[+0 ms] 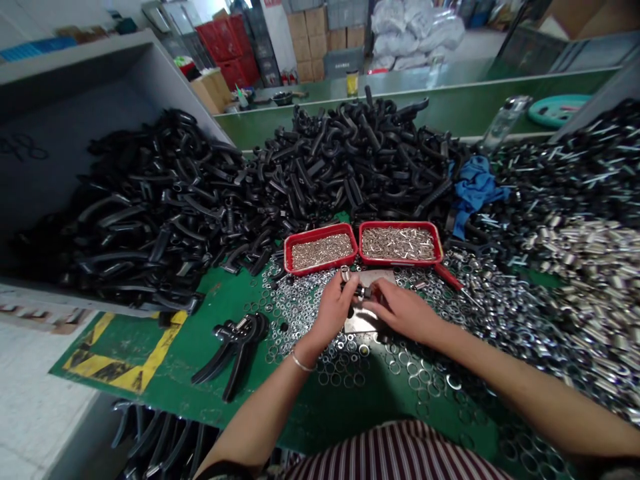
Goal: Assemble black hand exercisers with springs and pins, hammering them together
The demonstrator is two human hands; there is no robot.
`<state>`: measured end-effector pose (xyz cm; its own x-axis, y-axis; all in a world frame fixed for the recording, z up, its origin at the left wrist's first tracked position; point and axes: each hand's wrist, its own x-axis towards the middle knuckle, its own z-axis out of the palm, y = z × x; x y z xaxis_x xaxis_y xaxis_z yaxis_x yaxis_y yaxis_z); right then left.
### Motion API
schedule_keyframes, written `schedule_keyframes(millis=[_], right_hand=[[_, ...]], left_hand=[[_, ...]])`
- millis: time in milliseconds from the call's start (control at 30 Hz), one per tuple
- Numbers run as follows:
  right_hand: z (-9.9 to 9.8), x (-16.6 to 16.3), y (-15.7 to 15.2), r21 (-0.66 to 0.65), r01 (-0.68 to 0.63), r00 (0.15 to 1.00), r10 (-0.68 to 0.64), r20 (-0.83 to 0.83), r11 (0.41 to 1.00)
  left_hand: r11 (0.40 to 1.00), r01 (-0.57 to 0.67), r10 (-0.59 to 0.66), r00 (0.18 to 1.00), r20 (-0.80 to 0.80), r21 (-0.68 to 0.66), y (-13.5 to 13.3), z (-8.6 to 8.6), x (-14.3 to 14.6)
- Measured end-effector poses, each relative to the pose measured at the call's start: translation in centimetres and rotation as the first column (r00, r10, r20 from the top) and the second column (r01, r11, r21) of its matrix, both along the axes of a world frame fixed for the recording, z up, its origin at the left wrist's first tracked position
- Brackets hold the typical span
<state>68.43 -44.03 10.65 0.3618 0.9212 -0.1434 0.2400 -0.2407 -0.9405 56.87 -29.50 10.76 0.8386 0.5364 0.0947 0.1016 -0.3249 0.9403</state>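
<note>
My left hand (331, 310) is closed around a small black part (365, 292), over the metal plate (370, 321). A coiled metal spring (345, 273) sticks up by the left thumb and index finger. My right hand (403, 308) has its fingers curled in at the right end of the same black part, pinching it. Much of the part is hidden by fingers. Two red trays, one with tiny metal pieces (323, 252) and one with metal pins (399, 244), stand just beyond the hands. Left of my forearm lies a black hand-grip exerciser (237, 350) with a spring.
Black curved handles (345, 153) are heaped behind the trays and spill from a grey bin (75, 107). Loose metal rings (420, 373) surround the plate. A red-handled screwdriver (450, 276), blue cloth (475, 187) and piled metal springs (595, 273) lie at right.
</note>
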Motion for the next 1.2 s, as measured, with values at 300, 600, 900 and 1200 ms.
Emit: schedule_keyframes(millis=[300, 600, 900, 1200], right_hand=[[0.7, 0.6, 0.3, -0.003, 0.061, 0.919, -0.055, 0.391, 0.998], [0.8, 0.2, -0.4, -0.001, 0.013, 0.988, -0.013, 0.154, 1.000], [1.0, -0.9, -1.0, 0.025, -0.110, 0.983, 0.105, 0.149, 0.994], [0.7, -2.2, -1.4, -0.074, -0.160, 0.979, 0.168, 0.119, 0.984]], left_hand=[[0.985, -0.052, 0.036, 0.995, 0.094, 0.166, -0.7, -0.6, 1.3], [0.959, -0.081, 0.048, 0.991, 0.128, 0.270, -1.4, -0.9, 0.9], [0.962, -0.059, 0.013, 0.985, 0.170, 0.266, -2.1, -0.4, 0.1], [0.960, -0.043, 0.003, 0.990, 0.143, 0.277, -2.4, -0.8, -0.9]])
